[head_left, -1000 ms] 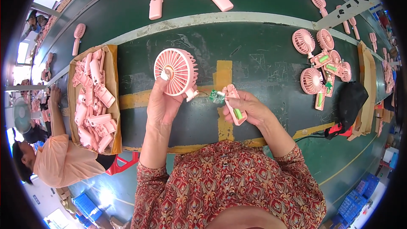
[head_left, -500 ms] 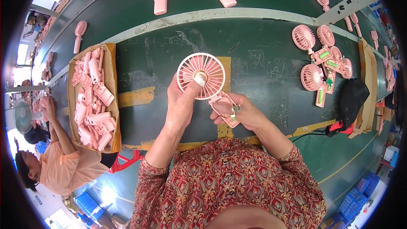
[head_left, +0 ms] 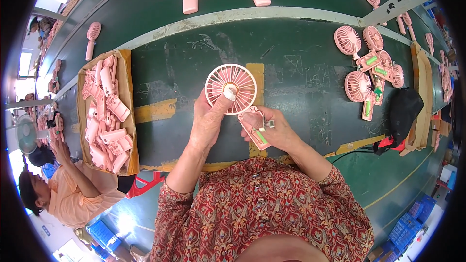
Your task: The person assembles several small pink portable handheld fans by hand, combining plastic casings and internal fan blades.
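My left hand (head_left: 208, 123) is curled around the round pink fan head (head_left: 231, 89), thumb tip pressed on its centre hub and the other fingers tucked behind the grille, so the hand is closed on it. My right hand (head_left: 274, 133) is wrapped loosely around the open pink handle shell (head_left: 253, 127) of the same handheld fan, fingers underneath and thumb along its edge; a green part shows inside the shell, probably a battery, though it is too small to be sure. I hold the fan just above the dark green workbench (head_left: 301, 43), over a strip of yellow tape (head_left: 156, 110). To my left lies a cardboard tray (head_left: 127, 111) piled with pink handle shells. Well off to my right, a cluster of half-built pink fans (head_left: 370, 65) lies on the bench beside a black cloth (head_left: 405, 116).
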Tool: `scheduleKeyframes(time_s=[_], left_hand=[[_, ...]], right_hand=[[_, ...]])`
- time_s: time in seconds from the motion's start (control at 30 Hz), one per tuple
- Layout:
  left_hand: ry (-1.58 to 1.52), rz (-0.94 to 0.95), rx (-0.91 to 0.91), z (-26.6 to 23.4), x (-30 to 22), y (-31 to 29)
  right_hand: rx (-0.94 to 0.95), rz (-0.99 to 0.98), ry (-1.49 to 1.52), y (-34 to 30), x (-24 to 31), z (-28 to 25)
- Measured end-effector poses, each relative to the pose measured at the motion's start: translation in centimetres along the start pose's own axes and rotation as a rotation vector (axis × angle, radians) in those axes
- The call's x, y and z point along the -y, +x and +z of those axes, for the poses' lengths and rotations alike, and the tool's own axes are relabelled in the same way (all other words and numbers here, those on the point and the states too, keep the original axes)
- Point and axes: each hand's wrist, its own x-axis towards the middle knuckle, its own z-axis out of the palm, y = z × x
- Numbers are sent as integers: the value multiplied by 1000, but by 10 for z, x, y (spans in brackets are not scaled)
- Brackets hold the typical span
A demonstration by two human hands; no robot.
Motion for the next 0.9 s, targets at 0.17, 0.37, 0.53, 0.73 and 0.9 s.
scheduleKeyframes(time_s=[0.17,0.37,0.53,0.73,0.9], left_hand=[[1028,702,-141,1,-6,-2],[1110,733,173,19,3,-21],[1162,591,93,8,10,-18],[1290,528,116,-4,12,-19],[1285,563,141,-7,20,-19]], right_hand=[[-187,108,48,9,-11,-5],[-261,-48,-251,19,-33,-9],[-224,76,62,24,-38,-9],[-226,118,184,23,-31,-8],[-219,189,367,15,-16,-12]])
